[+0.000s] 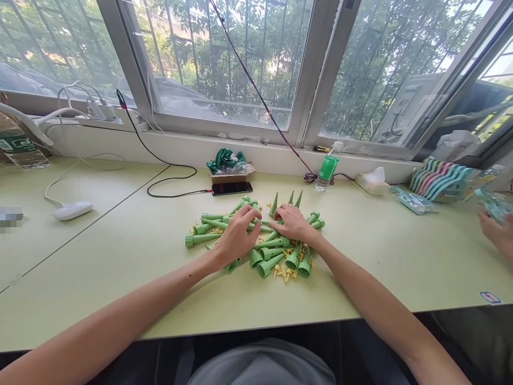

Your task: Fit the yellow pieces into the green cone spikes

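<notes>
Forearms (140, 307) converge from both sides, the hands near each other but apart. Left hand (239, 231): back up, fingers bent, thumb and forefinger drawn toward each other on the side facing the right hand (293, 222); whether anything is pinched there, cannot tell. Right hand: back up, fingers curled down; its grasp cannot be made out either. Green cones (273, 263) heaped beneath and around both hands. Smooth plastic, long tapers, wide collars, several with open mouths facing the wearer. Most lie on their sides; three point tip-up just beyond the right hand. Small yellow pieces (287, 275), some narrow-nosed, scattered among them, a cluster on the wearer's side of the right hand. Pale green tabletop (320, 305), smooth, under all. Beyond the left hand: flat black phone (231, 188); behind it, crumpled green plastic (225, 160) in a cardboard box (230, 178).
</notes>
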Available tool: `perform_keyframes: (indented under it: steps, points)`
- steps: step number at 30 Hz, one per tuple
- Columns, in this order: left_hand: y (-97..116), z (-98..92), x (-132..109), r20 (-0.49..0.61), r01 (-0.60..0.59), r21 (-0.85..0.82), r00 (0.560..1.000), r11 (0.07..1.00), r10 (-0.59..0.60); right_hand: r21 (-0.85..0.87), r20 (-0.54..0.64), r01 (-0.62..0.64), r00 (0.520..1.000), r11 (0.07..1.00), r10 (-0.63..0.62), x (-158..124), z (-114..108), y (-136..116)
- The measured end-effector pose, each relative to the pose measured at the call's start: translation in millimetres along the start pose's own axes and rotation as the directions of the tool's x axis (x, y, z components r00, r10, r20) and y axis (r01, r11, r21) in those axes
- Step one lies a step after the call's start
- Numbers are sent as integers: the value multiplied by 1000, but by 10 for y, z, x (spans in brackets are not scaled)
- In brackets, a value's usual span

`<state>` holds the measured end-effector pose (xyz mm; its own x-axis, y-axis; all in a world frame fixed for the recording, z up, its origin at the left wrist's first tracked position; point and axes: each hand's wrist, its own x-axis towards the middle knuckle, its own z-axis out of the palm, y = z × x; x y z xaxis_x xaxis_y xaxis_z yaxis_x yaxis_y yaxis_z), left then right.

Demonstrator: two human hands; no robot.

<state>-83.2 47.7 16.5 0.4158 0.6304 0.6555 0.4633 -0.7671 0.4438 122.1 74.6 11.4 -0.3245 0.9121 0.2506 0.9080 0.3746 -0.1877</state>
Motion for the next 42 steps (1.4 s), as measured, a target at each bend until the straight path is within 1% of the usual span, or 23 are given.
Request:
perform_keyframes:
  steps: [7, 18, 22, 27, 32, 38, 42]
  points:
    - [4, 3, 3, 0, 5, 1, 1000, 1000, -5, 11, 23, -19, 1000, 1000, 19, -3, -11, -8]
    - [-3, 1, 5, -7, -9, 14, 1000, 1000, 9, 33, 23, -16, 1000, 999, 15, 9, 7, -12]
    - [0, -1, 5, -5, -6, 14, 1000, 1000, 6, 47, 3, -5, 1000, 999, 5, 2, -2, -11]
    - [-5, 1, 4, -5, -6, 18, 1000, 1000, 6, 91, -88, 44, 995, 995, -36, -14, 2, 2]
    - [-9, 3, 5, -8, -10, 20, 1000, 1000, 10, 132, -187, 69, 981, 989, -44, -28, -9, -7]
    - [-22, 22, 1, -9, 2, 33, 1000, 999, -2, 170, -314, 116, 948, 979, -58, -46, -64, -55]
    - [-55, 38, -10, 12, 18, 39, 1000, 999, -18, 192, -380, 165, 921, 968, -82, -57, -89, -88]
